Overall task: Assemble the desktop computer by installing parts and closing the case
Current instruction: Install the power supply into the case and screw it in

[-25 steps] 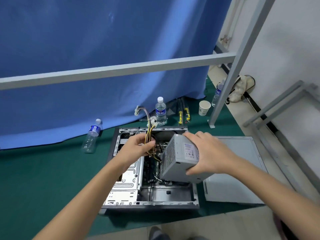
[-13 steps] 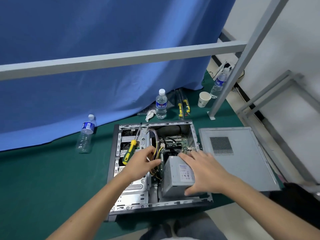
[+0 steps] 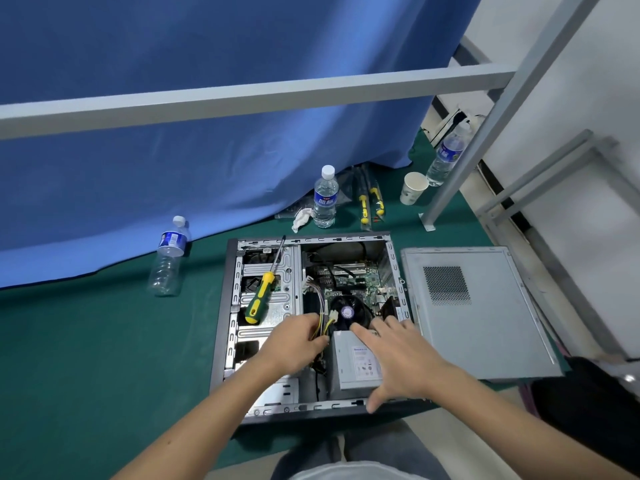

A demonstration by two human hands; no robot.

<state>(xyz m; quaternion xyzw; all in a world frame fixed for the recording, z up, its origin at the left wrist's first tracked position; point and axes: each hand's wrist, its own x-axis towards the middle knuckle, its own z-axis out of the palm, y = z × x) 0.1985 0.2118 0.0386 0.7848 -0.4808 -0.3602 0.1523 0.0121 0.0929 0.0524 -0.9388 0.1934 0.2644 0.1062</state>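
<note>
Looking down, nearest us: our lap and grey trousers (image 3: 377,452) at the bottom edge, both bare forearms reaching forward
Right hand: our right hand (image 3: 398,358) lies flat on the power supply (image 3: 353,365), fingers straight and spread, thumb down by the case's near rail
Left hand: our left hand (image 3: 294,344) has its fingers curled round the yellow and black cable bundle (image 3: 323,323) just left of the power supply
Power supply: the grey box sits inside the computer case (image 3: 221,327), in its near right corner, label face up
Case: it lies open on its side on the green mat (image 3: 86,358); we see the CPU fan (image 3: 346,311) just beyond the power supply and the green motherboard (image 3: 349,275) further in
Screwdriver: a yellow and green screwdriver (image 3: 259,299) rests on the metal drive bay in the left half of the case, tip pointing away from us
Side panel: the grey side panel (image 3: 485,317) lies flat just right of the case, vent grille up
Beyond the case: one water bottle (image 3: 325,197) upright, with a crumpled white tissue (image 3: 303,216) beside it, two more screwdrivers (image 3: 370,202) and a paper cup (image 3: 412,187) to its right
Far left: a second bottle (image 3: 169,258) stands on the mat, well apart from the case
Far right: a third bottle (image 3: 446,157) behind a grey frame leg
Background: a blue curtain (image 3: 173,133) crossed by a grey metal bar (image 3: 242,95)
</note>
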